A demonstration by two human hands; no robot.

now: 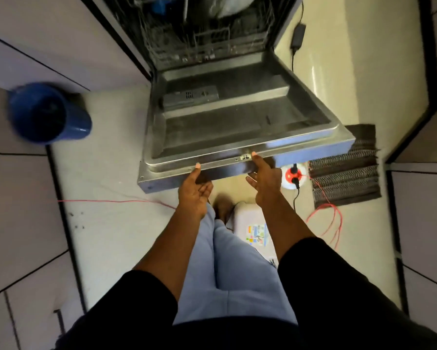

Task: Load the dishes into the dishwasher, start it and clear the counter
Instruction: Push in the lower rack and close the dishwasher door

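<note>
The dishwasher door (pixel 237 117) lies folded down in front of me, its steel inner side up. Behind it the lower rack (pixel 207 34) holds dishes, among them something blue and something white, both blurred. My left hand (pixel 194 188) grips the door's front edge, thumb on the rim and fingers curled beneath. My right hand (pixel 264 176) holds the same edge near the latch, thumb on top and fingers under. A blue cup (pixel 48 112) stands on the counter at the left.
On the floor right of the door lie a red socket reel (pixel 292 176) with red cable, a dark mat (pixel 346 168) and a black adapter (pixel 298 34). A white labelled container (pixel 252 223) stands by my feet. Cabinets line both sides.
</note>
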